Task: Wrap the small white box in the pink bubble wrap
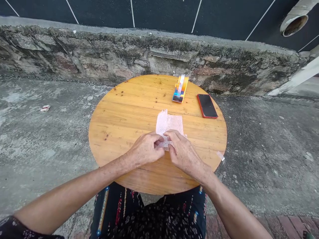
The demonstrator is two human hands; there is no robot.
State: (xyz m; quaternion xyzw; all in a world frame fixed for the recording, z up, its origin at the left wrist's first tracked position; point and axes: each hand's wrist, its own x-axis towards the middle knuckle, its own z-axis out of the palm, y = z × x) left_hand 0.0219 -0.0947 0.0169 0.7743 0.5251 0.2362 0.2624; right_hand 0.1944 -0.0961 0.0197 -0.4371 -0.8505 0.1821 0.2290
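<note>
A crinkled, pale pink, thin sheet, like tissue or bubble wrap, lies unevenly folded on the round wooden table. My left hand is curled at the sheet's near left edge, thumb and fingertips closed on it; the fingertips are partly hidden. Over the near right part of the sheet, my right hand arches with thumb and forefinger apart. Its fingertips touch or hover just above the sheet; which one I cannot tell.
A yellow and blue tape dispenser stands at the table's far side. To its right lies a red-edged phone. A clear tape strip hangs at the right edge. Beyond is a low stone wall; a small packet lies on the ground.
</note>
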